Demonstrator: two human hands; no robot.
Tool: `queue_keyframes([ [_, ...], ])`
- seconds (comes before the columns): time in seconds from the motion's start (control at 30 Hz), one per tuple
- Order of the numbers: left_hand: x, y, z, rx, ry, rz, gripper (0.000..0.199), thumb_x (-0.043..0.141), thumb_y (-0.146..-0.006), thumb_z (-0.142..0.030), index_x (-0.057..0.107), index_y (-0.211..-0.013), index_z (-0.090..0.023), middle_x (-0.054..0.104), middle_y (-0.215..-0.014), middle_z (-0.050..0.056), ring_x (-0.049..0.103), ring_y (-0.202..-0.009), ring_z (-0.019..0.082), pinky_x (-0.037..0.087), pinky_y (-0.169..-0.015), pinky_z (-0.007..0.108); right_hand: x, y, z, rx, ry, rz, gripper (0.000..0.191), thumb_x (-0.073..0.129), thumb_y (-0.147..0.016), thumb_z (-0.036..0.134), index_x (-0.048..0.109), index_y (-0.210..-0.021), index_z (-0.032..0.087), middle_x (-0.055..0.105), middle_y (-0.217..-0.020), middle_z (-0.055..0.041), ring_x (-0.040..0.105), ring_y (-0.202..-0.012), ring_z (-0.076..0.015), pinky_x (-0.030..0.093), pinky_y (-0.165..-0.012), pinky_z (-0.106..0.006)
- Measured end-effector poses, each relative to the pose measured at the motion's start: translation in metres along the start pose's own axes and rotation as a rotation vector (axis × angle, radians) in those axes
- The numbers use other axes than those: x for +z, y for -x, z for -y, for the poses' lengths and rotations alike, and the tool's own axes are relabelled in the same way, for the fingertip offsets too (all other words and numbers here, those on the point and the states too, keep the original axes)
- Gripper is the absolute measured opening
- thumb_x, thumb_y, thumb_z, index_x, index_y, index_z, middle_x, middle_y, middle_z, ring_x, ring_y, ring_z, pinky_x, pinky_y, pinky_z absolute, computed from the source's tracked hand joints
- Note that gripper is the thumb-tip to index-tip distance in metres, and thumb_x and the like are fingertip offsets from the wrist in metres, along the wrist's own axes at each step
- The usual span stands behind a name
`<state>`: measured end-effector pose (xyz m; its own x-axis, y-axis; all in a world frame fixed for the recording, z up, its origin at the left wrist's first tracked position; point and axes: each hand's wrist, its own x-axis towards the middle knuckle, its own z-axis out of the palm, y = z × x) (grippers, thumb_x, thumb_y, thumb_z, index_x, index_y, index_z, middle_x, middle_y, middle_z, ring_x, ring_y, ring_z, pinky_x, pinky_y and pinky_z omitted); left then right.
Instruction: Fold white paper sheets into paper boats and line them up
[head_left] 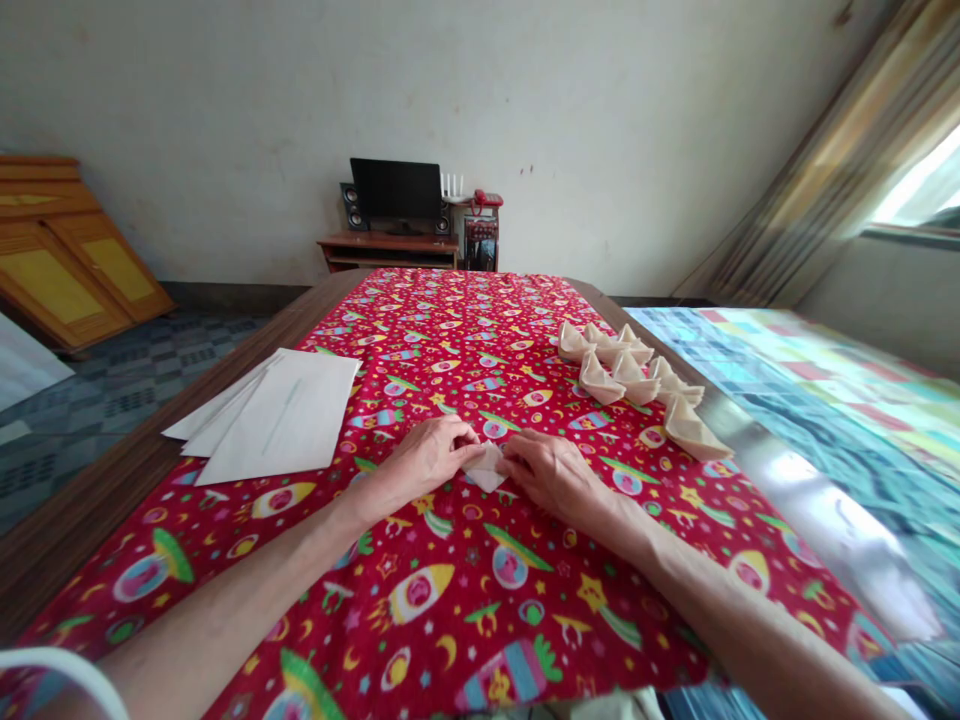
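Observation:
Over the middle of the red patterned cloth, a small folded piece of paper (486, 468) is held between both hands, with a point towards me. My left hand (431, 455) pinches its left side, and my right hand (551, 475) grips the right side with curled fingers. The fingers cover both ends of the paper. To the right stand several folded paper boats (630, 378), cream coloured and grouped near the table's edge. Flat on the left lies a fanned stack of paper sheets (289, 420); the top one carries a faint mark.
The red cloth (420, 640) covers most of a brown wooden table (247, 355). Beyond it are a monitor (397, 192) and speakers on a small desk. A bed (810, 400) adjoins on the right; a wooden cabinet (67, 250) stands far left.

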<state>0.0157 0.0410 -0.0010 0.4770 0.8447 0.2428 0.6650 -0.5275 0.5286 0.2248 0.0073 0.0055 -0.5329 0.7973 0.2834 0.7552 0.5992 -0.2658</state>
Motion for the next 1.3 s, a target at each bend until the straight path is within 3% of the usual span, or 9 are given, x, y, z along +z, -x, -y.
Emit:
queue_keyframes([
  [0.13, 0.001, -0.005, 0.006, -0.011, 0.087, 0.092, 0.03, 0.047, -0.086, -0.035, 0.066, -0.074, -0.015, 0.062, -0.066, 0.0, 0.054, -0.059, 0.012, 0.038, -0.054, 0.021, -0.002, -0.002, -0.002, -0.013, -0.073, 0.01, 0.014, 0.052, -0.088, 0.025, 0.059, -0.079, 0.017, 0.06, -0.074, -0.0008, 0.05, -0.063, -0.0096, 0.029, -0.056, -0.021],
  [0.3, -0.001, -0.003, 0.005, 0.001, 0.109, 0.074, 0.022, 0.051, -0.083, -0.031, 0.066, -0.075, -0.016, 0.065, -0.07, 0.001, 0.058, -0.064, 0.013, 0.041, -0.059, 0.022, -0.006, -0.002, -0.002, -0.025, -0.119, 0.02, 0.016, 0.053, -0.088, 0.026, 0.061, -0.078, 0.017, 0.061, -0.075, -0.0012, 0.051, -0.063, -0.0093, 0.031, -0.056, -0.02],
  [0.5, -0.003, 0.003, -0.01, 0.013, 0.108, -0.061, 0.013, 0.056, -0.082, -0.023, 0.066, -0.077, -0.017, 0.067, -0.076, 0.001, 0.06, -0.071, 0.014, 0.043, -0.066, 0.022, -0.002, -0.006, 0.0, 0.083, -0.318, -0.117, 0.026, 0.051, -0.089, 0.04, 0.063, -0.091, 0.017, 0.063, -0.072, -0.0007, 0.053, -0.063, -0.0106, 0.036, -0.058, -0.02],
  [0.67, -0.003, 0.005, -0.018, 0.045, 0.144, -0.099, 0.011, 0.056, -0.081, -0.02, 0.067, -0.08, -0.019, 0.068, -0.078, 0.0, 0.062, -0.073, 0.014, 0.045, -0.069, 0.022, 0.005, -0.014, 0.001, 0.17, -0.465, -0.107, 0.018, 0.057, -0.083, 0.029, 0.069, -0.076, 0.017, 0.063, -0.064, 0.0015, 0.052, -0.056, -0.0094, 0.035, -0.053, -0.019],
  [0.97, -0.014, 0.004, -0.028, 0.067, 0.161, -0.257, 0.012, 0.061, -0.079, -0.023, 0.067, -0.071, -0.017, 0.065, -0.071, 0.001, 0.059, -0.067, 0.013, 0.045, -0.066, 0.022, -0.001, -0.015, 0.002, 0.244, -0.589, -0.235, 0.023, 0.059, -0.079, 0.035, 0.069, -0.07, 0.017, 0.058, -0.058, 0.0023, 0.046, -0.053, -0.0091, 0.033, -0.049, -0.02],
  [1.13, -0.021, 0.004, -0.02, -0.044, 0.2, -0.345, 0.018, 0.058, -0.08, -0.032, 0.067, -0.073, -0.018, 0.067, -0.075, 0.001, 0.061, -0.069, 0.014, 0.046, -0.068, 0.023, -0.003, -0.017, -0.01, 0.293, -0.685, -0.34, 0.024, 0.058, -0.08, 0.036, 0.066, -0.07, 0.015, 0.056, -0.059, 0.0019, 0.046, -0.054, -0.0098, 0.035, -0.051, -0.021],
  [1.3, -0.027, 0.002, -0.002, -0.163, 0.182, -0.423, 0.025, 0.056, -0.079, -0.04, 0.066, -0.078, -0.017, 0.069, -0.077, 0.001, 0.062, -0.07, 0.016, 0.046, -0.068, 0.024, -0.007, -0.019, -0.023, 0.319, -0.548, -0.4, 0.025, 0.055, -0.08, 0.037, 0.063, -0.071, 0.016, 0.052, -0.057, 0.0028, 0.042, -0.052, -0.0092, 0.032, -0.05, -0.021],
])
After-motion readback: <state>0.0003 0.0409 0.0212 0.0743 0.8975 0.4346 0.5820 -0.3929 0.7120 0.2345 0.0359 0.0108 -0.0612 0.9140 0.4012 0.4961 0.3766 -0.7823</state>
